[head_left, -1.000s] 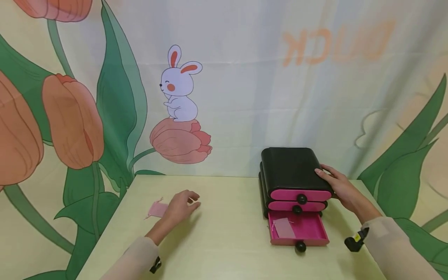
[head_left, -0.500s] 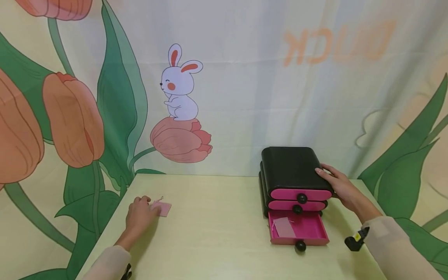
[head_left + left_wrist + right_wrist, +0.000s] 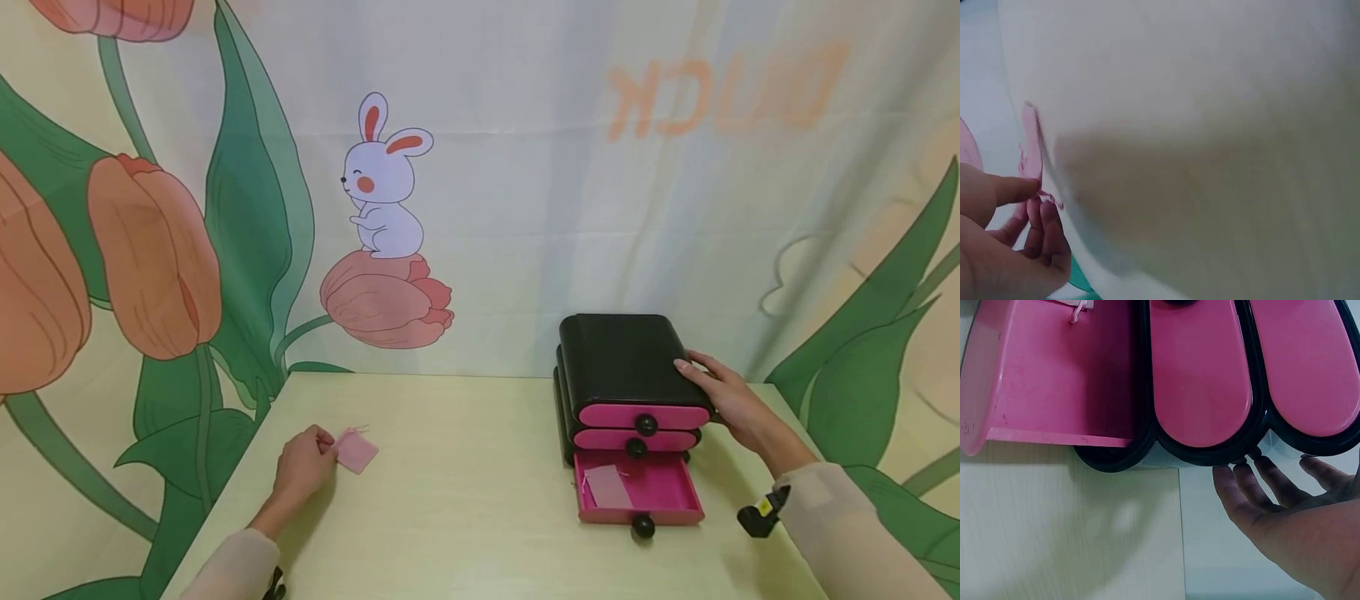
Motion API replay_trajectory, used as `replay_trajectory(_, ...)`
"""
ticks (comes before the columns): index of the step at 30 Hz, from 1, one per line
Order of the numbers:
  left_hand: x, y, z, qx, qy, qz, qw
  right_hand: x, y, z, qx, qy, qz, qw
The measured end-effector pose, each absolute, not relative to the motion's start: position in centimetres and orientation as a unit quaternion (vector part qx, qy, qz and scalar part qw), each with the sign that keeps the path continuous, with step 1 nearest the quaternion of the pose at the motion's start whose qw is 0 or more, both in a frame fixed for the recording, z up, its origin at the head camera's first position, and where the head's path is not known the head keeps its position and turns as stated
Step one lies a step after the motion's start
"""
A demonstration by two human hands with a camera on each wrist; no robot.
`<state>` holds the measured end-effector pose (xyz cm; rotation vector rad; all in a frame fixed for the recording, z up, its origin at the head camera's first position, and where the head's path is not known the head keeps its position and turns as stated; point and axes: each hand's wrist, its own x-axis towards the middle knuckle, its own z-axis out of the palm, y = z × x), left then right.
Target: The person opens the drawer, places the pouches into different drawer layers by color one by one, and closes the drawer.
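Note:
On the left of the table in the head view, my left hand [image 3: 300,467] pinches a small pink drawstring pouch [image 3: 357,452] near its cord end. The left wrist view shows the pouch [image 3: 1032,140] edge-on, thumb and fingertips at its gathered neck. My right hand [image 3: 731,404] rests on the right side of a black drawer unit [image 3: 624,358], thumb on the top edge. In the right wrist view its fingers reach fairly straight to the unit's side. The bottom pink drawer [image 3: 663,487] is pulled out, with another pink pouch [image 3: 609,487] lying inside at the left.
Two upper pink drawers [image 3: 600,417] are closed, each with a round black knob. The open drawer's knob [image 3: 642,526] juts toward the front. A pale wooden table [image 3: 465,500] carries everything, backed by a curtain [image 3: 510,208] printed with tulips and a rabbit.
My left hand has moved left to the pouch on the table and now grips its cord end; the pouch has turned and shifted slightly right. The right hand stays on the drawer unit.

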<state>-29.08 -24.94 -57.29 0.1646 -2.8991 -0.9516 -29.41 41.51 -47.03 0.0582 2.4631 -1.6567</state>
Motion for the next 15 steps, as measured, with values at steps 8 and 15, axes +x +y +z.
replay_trajectory(8, -28.8, -18.2, -54.3, -0.063, -0.917, -0.392, 0.04, -29.6, 41.5, -47.1, 0.023, 0.828, -0.554, 0.088)
replay_trajectory(15, -26.1, -8.8, -51.1, -0.189, -0.862, -0.47, 0.024, -29.7, 41.5, -47.2, 0.024, 0.825, -0.558, 0.087)
